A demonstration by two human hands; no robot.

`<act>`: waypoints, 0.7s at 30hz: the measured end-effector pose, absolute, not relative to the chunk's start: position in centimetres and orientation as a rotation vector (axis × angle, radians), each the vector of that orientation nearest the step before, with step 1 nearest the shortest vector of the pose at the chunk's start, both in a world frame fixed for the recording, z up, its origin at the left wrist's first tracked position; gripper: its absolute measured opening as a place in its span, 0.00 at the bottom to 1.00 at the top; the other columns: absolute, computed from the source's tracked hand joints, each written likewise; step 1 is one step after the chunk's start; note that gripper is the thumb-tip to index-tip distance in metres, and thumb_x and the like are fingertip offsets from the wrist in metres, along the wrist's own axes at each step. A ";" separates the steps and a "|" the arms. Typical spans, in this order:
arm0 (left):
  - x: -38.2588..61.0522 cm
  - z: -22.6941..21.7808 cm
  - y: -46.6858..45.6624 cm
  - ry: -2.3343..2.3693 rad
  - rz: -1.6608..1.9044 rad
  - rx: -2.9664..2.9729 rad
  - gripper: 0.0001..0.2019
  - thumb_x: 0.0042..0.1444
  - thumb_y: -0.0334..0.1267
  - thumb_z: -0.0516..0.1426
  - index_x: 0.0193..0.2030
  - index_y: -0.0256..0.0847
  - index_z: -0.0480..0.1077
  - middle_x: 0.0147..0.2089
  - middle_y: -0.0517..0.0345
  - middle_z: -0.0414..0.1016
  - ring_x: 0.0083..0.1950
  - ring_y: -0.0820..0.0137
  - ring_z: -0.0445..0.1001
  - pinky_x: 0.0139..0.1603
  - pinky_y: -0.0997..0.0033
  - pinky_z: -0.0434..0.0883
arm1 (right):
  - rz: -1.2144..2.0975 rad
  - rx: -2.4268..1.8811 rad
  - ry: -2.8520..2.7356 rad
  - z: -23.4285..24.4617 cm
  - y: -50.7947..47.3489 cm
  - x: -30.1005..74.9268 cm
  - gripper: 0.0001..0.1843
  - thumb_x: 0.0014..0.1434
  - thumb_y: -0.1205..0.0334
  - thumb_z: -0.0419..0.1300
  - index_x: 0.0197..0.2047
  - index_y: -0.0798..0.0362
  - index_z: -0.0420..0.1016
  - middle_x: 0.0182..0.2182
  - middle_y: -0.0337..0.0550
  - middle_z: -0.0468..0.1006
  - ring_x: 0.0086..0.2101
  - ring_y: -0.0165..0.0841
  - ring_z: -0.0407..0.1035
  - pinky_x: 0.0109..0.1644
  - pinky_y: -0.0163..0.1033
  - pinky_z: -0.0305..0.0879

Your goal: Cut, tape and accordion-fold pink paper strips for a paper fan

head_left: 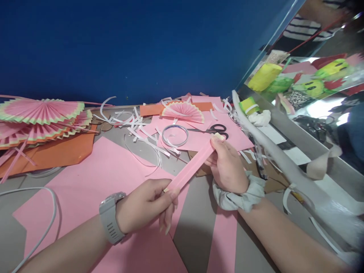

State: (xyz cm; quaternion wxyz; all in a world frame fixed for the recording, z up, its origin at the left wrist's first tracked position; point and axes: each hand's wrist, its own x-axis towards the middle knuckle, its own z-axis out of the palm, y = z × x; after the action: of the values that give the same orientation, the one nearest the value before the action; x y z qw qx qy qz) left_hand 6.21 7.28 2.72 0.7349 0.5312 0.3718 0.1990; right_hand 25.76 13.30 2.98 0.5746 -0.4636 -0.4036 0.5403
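Observation:
A folded pink paper strip point(191, 170) with green-yellow ends is stretched between both my hands above the table. My left hand point(146, 204), with a grey watch on the wrist, pinches its near end with closed fingers. My right hand point(226, 163), a grey scrunchie around the wrist, grips the far end. Under them lie large pink paper sheets point(93, 189). Black-handled scissors point(213, 129) and a roll of tape point(175, 135) rest just beyond the strip.
Finished pink pleated fans point(40, 117) are stacked on orange paper point(54, 153) at the left. A half fan point(184, 111) and white paper scraps point(142, 131) litter the back. A blue wall stands behind. A white cable point(48, 223) curves at the left. A glass case with toys point(309, 81) is at the right.

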 end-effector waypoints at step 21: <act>3.6 3.2 10.7 1.410 1.159 1.345 0.15 0.63 0.39 0.46 0.24 0.40 0.59 0.16 0.67 0.56 0.17 0.79 0.54 0.18 0.82 0.58 | 1.543 -1.125 -1.165 3.8 12.6 25.5 0.15 0.59 0.53 0.54 0.25 0.52 0.61 0.19 0.32 0.65 0.17 0.24 0.59 0.20 0.30 0.56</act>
State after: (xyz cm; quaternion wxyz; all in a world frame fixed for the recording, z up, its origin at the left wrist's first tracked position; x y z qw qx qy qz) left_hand 3.57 10.72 3.23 0.4234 0.5376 0.5633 0.4630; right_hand 25.46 12.62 3.76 0.4371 -0.4524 -0.4682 0.6205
